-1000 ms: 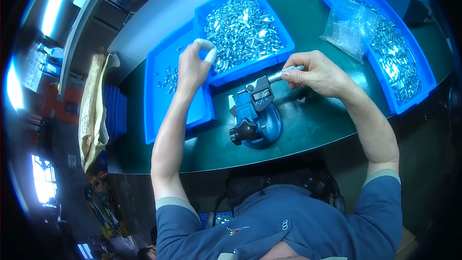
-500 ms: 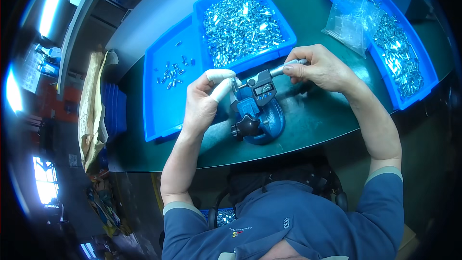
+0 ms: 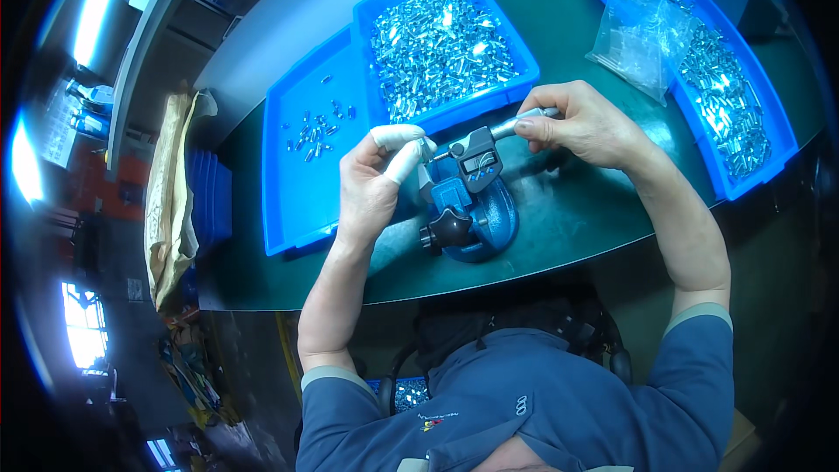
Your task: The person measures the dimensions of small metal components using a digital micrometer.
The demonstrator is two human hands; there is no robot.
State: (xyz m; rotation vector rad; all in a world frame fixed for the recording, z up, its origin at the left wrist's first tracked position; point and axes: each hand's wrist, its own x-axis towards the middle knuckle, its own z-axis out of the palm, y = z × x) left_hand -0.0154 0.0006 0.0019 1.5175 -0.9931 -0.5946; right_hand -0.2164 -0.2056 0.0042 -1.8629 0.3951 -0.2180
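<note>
A digital micrometer (image 3: 480,163) with a small screen is clamped in a blue stand (image 3: 500,220) with a black knob. White covers wrap the thumb and forefinger of my left hand (image 3: 367,183), which are pinched together at the micrometer's measuring gap. A small shiny metal part (image 3: 427,149) shows at those fingertips, mostly hidden by them. On the other side, my right hand (image 3: 587,128) grips the micrometer's silver thimble (image 3: 507,128) near its end, fingers closed round it.
A blue tray (image 3: 273,166) at left holds several loose metal pieces. Behind the micrometer, another blue tray (image 3: 530,79) is heaped with them. At right stands a third blue tray (image 3: 780,147) with more pieces and a clear plastic bag (image 3: 636,39). Brown paper (image 3: 168,201) stands beyond the table's left edge.
Hardly anything differs. Both hands stay at the micrometer, and my left forearm and elbow have shifted slightly to the right.
</note>
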